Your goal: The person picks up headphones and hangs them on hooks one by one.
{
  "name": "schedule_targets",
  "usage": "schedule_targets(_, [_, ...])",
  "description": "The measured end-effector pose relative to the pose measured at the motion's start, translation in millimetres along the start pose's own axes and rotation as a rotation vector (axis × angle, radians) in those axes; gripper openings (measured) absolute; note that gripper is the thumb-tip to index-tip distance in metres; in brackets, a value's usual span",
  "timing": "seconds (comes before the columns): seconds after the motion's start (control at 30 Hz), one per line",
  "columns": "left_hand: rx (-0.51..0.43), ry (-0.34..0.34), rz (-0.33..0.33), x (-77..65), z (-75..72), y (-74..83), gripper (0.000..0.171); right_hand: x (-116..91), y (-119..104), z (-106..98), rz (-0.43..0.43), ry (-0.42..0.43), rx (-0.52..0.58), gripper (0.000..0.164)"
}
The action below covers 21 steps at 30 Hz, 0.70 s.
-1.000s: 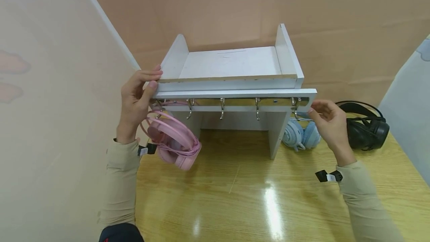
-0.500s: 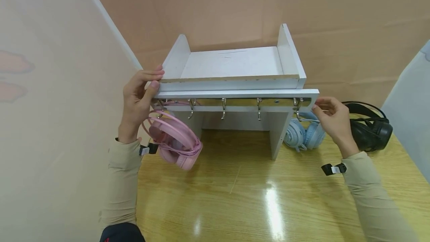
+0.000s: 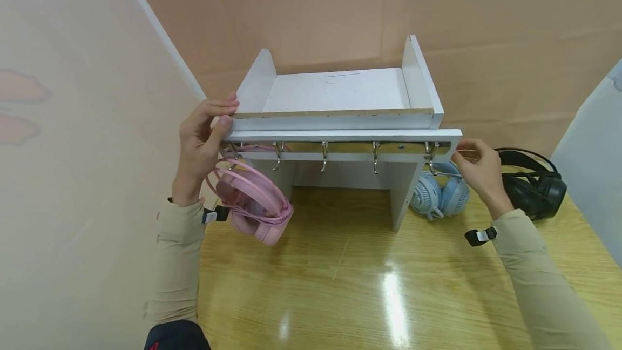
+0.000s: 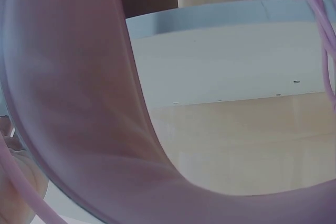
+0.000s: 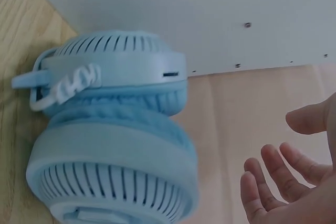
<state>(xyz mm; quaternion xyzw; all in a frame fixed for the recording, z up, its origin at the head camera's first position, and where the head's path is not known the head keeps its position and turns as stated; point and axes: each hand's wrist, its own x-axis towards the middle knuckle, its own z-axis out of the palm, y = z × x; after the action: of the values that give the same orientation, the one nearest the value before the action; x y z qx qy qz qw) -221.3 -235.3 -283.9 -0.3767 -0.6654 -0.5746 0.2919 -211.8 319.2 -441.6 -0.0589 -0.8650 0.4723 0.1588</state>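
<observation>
A white shelf [image 3: 340,135] with a row of metal hooks along its front stands on the table. My left hand [image 3: 198,142] grips its front left corner, fingers on top and thumb at the front. Pink headphones [image 3: 257,204] hang at the leftmost hook beside that hand; their band fills much of the left wrist view. Light blue headphones [image 3: 439,196] are below the rightmost hook [image 3: 431,158]; their band appears to reach it, partly hidden. My right hand [image 3: 482,177] is beside the shelf's right end. In the right wrist view its fingers are loosely bent around nothing.
Black headphones [image 3: 536,193] lie on the wooden table [image 3: 340,285] to the right of my right hand. A pale panel [image 3: 87,177] rises at the left, and another [image 3: 595,161] at the right. Brown paper [image 3: 340,9] covers the back.
My right hand moves slightly right at first, then a little back; its forearm shifts up and right. The left hand stays on the shelf corner. The view drifts slightly.
</observation>
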Motion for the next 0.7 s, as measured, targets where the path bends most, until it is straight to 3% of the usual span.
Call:
schedule_targets(0.2, [0.005, -0.001, 0.001, 0.5, 0.5, -0.3, 0.018, 9, 6, 2, 0.025, -0.075, -0.065, 0.058])
schedule_targets(0.7, [-0.002, -0.006, 0.004, 1.7, 3.5, -0.8, 0.017, 32, 32, 3, 0.068, -0.185, -0.116, 0.065])
